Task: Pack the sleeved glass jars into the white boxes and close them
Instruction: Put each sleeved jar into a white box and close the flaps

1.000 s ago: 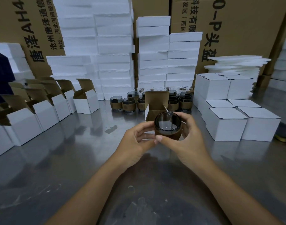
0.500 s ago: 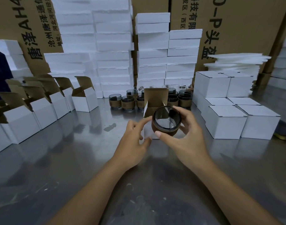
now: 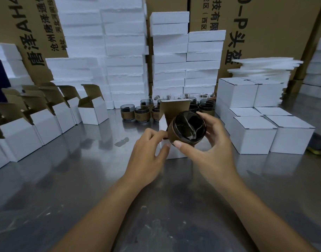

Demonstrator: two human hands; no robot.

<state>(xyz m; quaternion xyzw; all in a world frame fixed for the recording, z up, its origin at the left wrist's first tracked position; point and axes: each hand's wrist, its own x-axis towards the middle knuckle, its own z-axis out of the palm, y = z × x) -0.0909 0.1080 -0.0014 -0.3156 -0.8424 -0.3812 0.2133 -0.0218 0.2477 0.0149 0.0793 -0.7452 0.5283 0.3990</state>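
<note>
Left hand (image 3: 147, 153) shifted to box (image 3: 176, 153); right hand (image 3: 216, 150) grips jar (image 3: 189, 128).

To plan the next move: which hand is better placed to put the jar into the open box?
Right. The right hand holds the jar close over the open box; the left hand grips that box.

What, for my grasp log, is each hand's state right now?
Left hand: grips the open white cardboard box by its near wall.
Right hand: holds the dark glass jar in its brown sleeve, tilted.
</note>
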